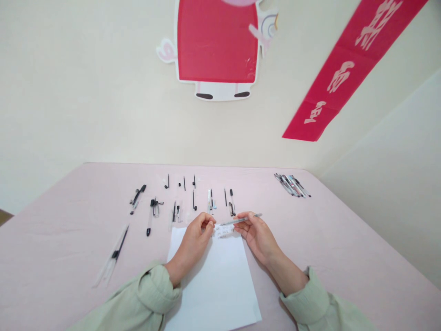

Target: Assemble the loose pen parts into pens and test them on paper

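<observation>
My right hand point(257, 236) holds a slim clear pen point(237, 221) between thumb and fingers, its length lying nearly level above the top of a white paper sheet point(220, 285). Just left of the pen's end is my left hand point(197, 236), its fingers curled into a pinch. Whatever those fingertips hold, if anything, is too small to tell. Dark handwriting point(223, 231) shows on the sheet below the pen, between my hands.
Several dismantled pens lie beyond the sheet, with dark refills point(194, 200) and black caps point(231, 192). More pen parts point(115, 254) are at the left. A bundle of pens point(292, 185) rests at the far right of the pink-covered table point(327, 257), against the wall.
</observation>
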Action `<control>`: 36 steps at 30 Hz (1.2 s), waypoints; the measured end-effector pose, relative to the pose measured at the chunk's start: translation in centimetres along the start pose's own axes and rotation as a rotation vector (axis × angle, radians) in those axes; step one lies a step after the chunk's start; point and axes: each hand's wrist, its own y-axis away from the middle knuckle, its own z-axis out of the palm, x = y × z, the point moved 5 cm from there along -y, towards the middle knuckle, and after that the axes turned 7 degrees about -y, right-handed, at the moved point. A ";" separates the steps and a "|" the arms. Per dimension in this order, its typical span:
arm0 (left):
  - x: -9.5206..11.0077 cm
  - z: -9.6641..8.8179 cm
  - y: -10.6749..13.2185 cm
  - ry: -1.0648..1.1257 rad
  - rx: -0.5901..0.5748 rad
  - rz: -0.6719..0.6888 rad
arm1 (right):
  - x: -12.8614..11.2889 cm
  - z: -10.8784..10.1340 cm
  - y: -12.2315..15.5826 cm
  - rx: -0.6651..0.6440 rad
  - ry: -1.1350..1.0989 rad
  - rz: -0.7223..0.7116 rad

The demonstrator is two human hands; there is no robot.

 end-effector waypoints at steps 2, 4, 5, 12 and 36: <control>-0.1 0.0 0.0 -0.002 -0.005 -0.003 | -0.2 -0.3 -0.2 0.015 -0.071 0.008; 0.0 0.1 0.0 -0.009 -0.011 0.000 | -0.5 -0.8 -0.5 0.033 -0.155 0.031; 0.1 0.1 0.0 -0.012 -0.013 0.005 | -0.6 -1.0 -0.7 0.040 -0.192 0.042; 0.1 0.3 0.1 -0.099 -0.050 0.021 | -1.1 -1.4 -1.1 0.028 -0.272 0.097; 0.9 1.5 0.6 -0.401 -0.287 0.221 | -2.4 -0.9 -1.2 -0.120 -0.365 0.067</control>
